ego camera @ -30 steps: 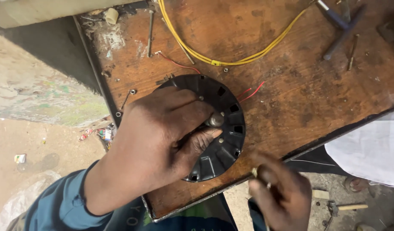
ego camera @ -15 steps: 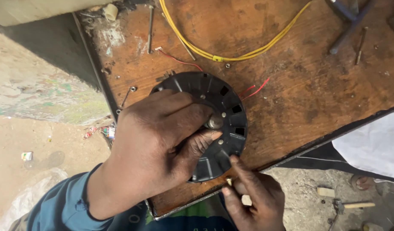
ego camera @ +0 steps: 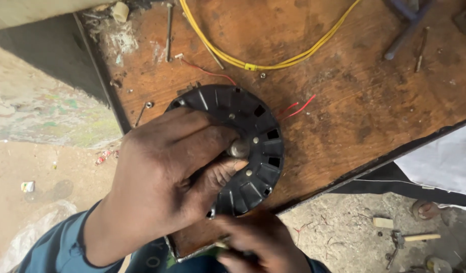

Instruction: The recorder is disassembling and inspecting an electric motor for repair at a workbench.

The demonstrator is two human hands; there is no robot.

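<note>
Your left hand lies spread over the black round motor cover, thumb and forefinger pinched on its metal shaft. The cover sits on the wooden board, near its front edge. Your right hand touches that edge; whether it grips anything is unclear. Yellow wires and red wires lie beyond.

I see a matt black plastic disc with a dull metal shaft, on a rough, stained wooden table; glossy yellow-sheathed wire lies there.
</note>
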